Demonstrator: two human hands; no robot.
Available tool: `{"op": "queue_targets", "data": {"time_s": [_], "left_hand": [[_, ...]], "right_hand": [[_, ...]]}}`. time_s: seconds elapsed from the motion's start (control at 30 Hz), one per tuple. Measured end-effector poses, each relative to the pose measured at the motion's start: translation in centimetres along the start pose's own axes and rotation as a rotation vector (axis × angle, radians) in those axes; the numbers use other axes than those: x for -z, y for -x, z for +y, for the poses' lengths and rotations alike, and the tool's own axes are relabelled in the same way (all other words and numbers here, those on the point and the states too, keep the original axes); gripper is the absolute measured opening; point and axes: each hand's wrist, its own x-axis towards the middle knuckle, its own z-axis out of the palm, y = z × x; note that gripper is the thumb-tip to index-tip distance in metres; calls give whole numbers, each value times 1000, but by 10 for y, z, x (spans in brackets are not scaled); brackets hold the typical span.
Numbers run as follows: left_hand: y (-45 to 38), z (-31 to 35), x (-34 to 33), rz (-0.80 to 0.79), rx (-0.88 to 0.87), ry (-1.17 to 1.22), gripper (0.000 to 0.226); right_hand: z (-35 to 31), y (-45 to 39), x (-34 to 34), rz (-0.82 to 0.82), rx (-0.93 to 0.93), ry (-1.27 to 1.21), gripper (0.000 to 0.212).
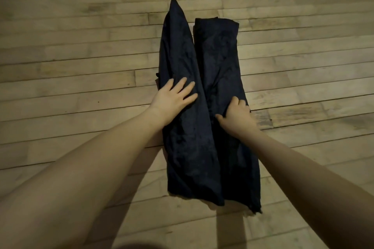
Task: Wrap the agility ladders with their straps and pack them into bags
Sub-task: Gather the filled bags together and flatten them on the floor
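On the wooden floor (81,56), the left hand (174,97) presses flat on the left bag (182,50) while the right hand (236,115) grips the right bag (218,50), packing apparently near done; closing likely comes next.

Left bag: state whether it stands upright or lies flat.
Lying flat: the left bag stretches along the wooden floor, left hand pressing it.

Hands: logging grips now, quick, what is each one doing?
Left hand: open, fingers flat on the left bag.
Right hand: gripping the right bag fabric.
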Motion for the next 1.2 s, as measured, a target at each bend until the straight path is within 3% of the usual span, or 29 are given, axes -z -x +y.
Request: {"op": "queue_targets", "data": {"time_s": [0.2, 0.37, 0.5, 0.6, 0.73, 0.87, 0.93, 1.0, 1.07, 1.2], "left_hand": [[-16, 0, -11, 54, -64, -7, 49], [-18, -12, -13, 363, -269, -12, 32], [0, 9, -12, 444, -290, 140, 27], [13, 31, -13, 449, -233, 330, 42], [27, 50, -17, 342, -83, 536, 57], [37, 43, -17, 277, -42, 651, 60], [39, 32, -21, 297, -69, 649, 75], [37, 17, -26, 271, -82, 560, 97], [33, 0, -30, 145, -50, 372, 113], [21, -23, -27, 20, 19, 69, 114]], "right_hand": [[-3, -18, -11, -91, -127, -259, 51], [-11, -13, -19, -39, -110, -150, 57], [-12, 5, -21, 37, 52, -23, 55], [-4, 13, -19, -28, 134, -99, 61], [-1, 27, -21, -45, 233, -114, 65], [-4, 41, -32, -99, 313, 120, 131], [-6, 40, -39, -70, 315, 245, 145], [-10, 38, -41, -29, 302, 306, 143], [-12, 35, -40, -7, 291, 296, 132], [-12, 31, -38, -13, 316, 233, 117]]}}
